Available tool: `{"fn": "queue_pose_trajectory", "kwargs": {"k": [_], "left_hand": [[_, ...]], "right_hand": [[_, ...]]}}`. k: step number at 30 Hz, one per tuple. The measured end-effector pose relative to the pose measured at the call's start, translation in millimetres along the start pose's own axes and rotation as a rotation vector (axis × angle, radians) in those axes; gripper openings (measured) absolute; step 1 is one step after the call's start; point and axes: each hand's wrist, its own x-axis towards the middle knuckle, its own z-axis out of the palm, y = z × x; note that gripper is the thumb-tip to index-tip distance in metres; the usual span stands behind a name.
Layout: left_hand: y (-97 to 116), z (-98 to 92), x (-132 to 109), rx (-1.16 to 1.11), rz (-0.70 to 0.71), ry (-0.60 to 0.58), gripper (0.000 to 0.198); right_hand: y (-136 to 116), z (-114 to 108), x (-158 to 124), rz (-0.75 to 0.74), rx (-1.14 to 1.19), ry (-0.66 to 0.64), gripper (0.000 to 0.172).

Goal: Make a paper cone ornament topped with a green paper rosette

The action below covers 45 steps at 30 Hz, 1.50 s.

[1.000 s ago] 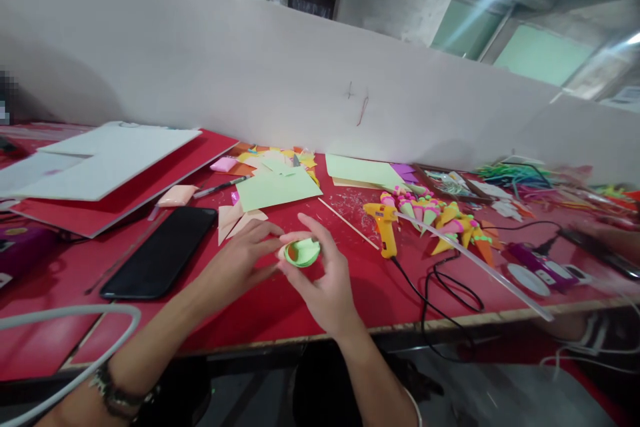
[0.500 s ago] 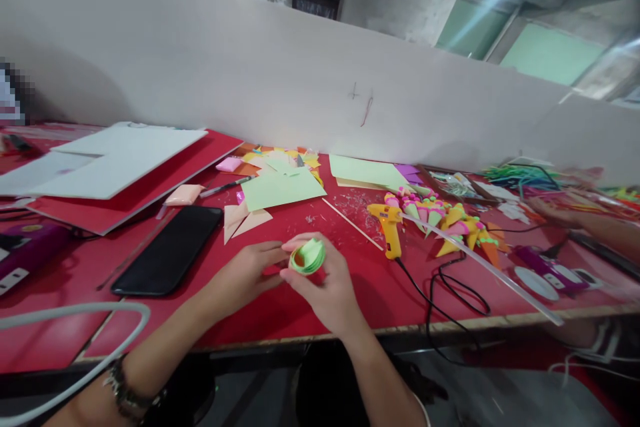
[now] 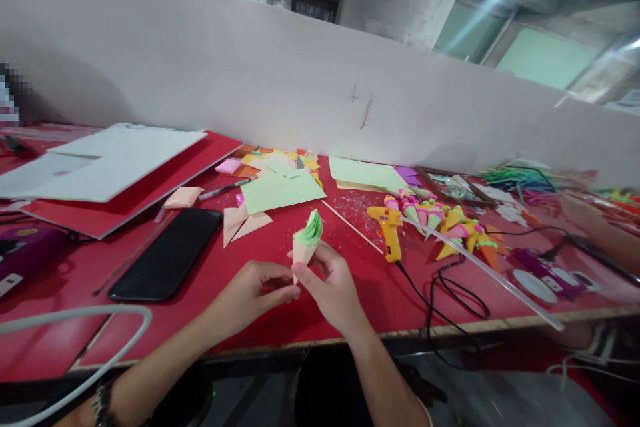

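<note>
A small paper cone (image 3: 305, 250) stands upright between my two hands over the front of the red table. Its outer wrap is pale peach, and a green curled paper piece (image 3: 311, 230) sticks out of its top. My right hand (image 3: 333, 287) holds the cone's side between thumb and fingers. At the narrow lower tip, the thumb and forefinger of my left hand (image 3: 263, 290) close around it. Beyond the hands lie peach paper pieces (image 3: 245, 221) and a light green paper sheet (image 3: 283, 190).
A yellow hot glue gun (image 3: 391, 233) stands right of my hands, its black cord trailing to the edge. Finished-looking colored cones (image 3: 457, 227) are heaped behind it. A black phone (image 3: 167, 253) lies left. Another person's arm (image 3: 600, 227) reaches in at far right.
The cone has tipped from its open top facing me to upright, showing its peach side. My left hand has moved down to the cone's tip.
</note>
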Motion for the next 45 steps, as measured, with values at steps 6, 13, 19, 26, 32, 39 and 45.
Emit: {"fn": "queue_pose_trajectory", "kwargs": {"k": [6, 13, 19, 26, 32, 39, 45], "left_hand": [[-7.4, -6.3, -8.1, 0.046, -0.015, 0.021, 0.021], [-14.2, -7.6, -7.7, 0.085, -0.021, 0.072, 0.02], [-11.1, -6.6, -4.9, 0.044, 0.025, 0.023, 0.025], [-7.7, -1.8, -3.3, -0.107, -0.043, -0.017, 0.029], [-4.9, -3.5, 3.6, -0.235, -0.095, -0.038, 0.028], [-7.3, -2.8, 1.8, -0.201, -0.086, 0.006, 0.033], [-9.2, -2.0, 4.9, -0.243, -0.062, 0.005, 0.032]], "right_hand": [[-1.2, 4.3, -0.9, 0.021, -0.053, -0.109, 0.007], [-1.1, 6.3, -1.6, -0.023, -0.159, -0.132, 0.006], [-1.5, 6.3, -1.1, -0.038, -0.182, -0.11, 0.008], [-2.0, 6.1, -0.7, -0.05, -0.301, -0.045, 0.019], [0.5, 3.3, 0.8, -0.028, -0.171, -0.006, 0.018], [1.2, 7.6, 2.2, 0.028, -0.079, -0.032, 0.018], [5.3, 6.2, 4.9, 0.109, -0.009, -0.049, 0.017]]}}
